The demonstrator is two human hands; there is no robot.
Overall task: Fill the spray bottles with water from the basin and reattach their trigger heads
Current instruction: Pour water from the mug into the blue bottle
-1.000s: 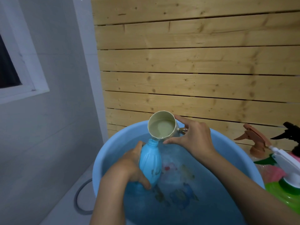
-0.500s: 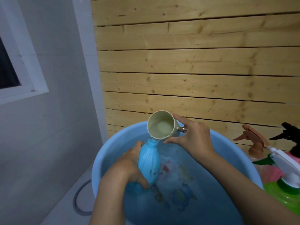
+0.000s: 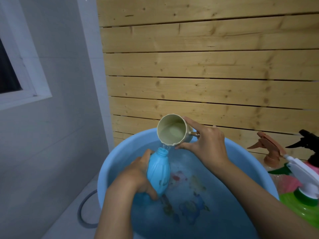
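Tipped further than 1 s ago: cream cup [image 3: 173, 131], mouth now turned toward the camera, lip lowered to the bottle opening. Thin stream of water [image 3: 166, 147] now leaving the lip, absent in both earlier frames. Blue spray bottle [image 3: 158, 171] unchanged in place.

Left hand [image 3: 138, 176]: fingers [image 3: 152, 194] curled closed around the lower body of the blue spray bottle, thumb up along its left side. Bottle tilted, open neck uppermost, no trigger head fitted, base low in the basin near the water surface.

Right hand [image 3: 206, 145]: clamped on the cream cup, index finger stretched over the top of the wall, thumb pressed under the lip, remaining fingers behind the handle and hidden. Some water visible inside the cup.

Stream falling just beside the right thumb tip, reaching the bottle neck directly above the left thumb. Share entering the neck: cannot tell.

Blue basin [image 3: 107, 169] beneath both hands, holding water, coloured printed figures showing through at the bottom.

Beyond the right wrist, outside the basin rim: brown trigger head [image 3: 269, 147], black trigger head [image 3: 309, 140], white trigger head [image 3: 300, 171] seated on a green bottle [image 3: 303, 207].

Behind the fingers: wooden slat wall [image 3: 207, 66].
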